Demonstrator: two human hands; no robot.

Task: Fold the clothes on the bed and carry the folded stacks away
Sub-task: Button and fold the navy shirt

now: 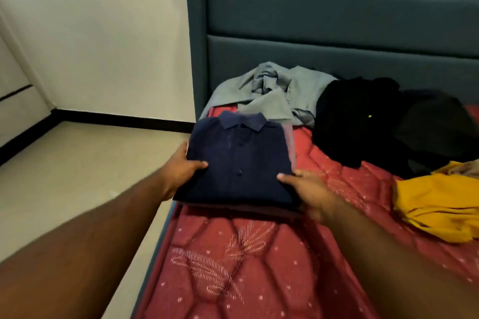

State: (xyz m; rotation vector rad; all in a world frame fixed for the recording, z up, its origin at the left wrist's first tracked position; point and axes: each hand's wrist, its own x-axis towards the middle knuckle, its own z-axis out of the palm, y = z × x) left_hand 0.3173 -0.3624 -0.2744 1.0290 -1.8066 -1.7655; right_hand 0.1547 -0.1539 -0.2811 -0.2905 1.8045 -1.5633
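Left thumb pressed flat on top of the folded navy polo shirt (pixel 239 160), other fingers tucked under its left edge: left hand (pixel 181 168) gripping. Right hand (pixel 308 189) gripping likewise at the shirt's near right corner, thumb on top, fingers hidden beneath. Shirt held level, collar away, over the left edge of the red quilted mattress (pixel 248 267). Beyond the shirt, against the teal headboard (pixel 337 21), a crumpled grey shirt (pixel 272 90). Right of the shirt, a black heap (pixel 363 116); further right and nearer, a yellow garment (pixel 438 202).
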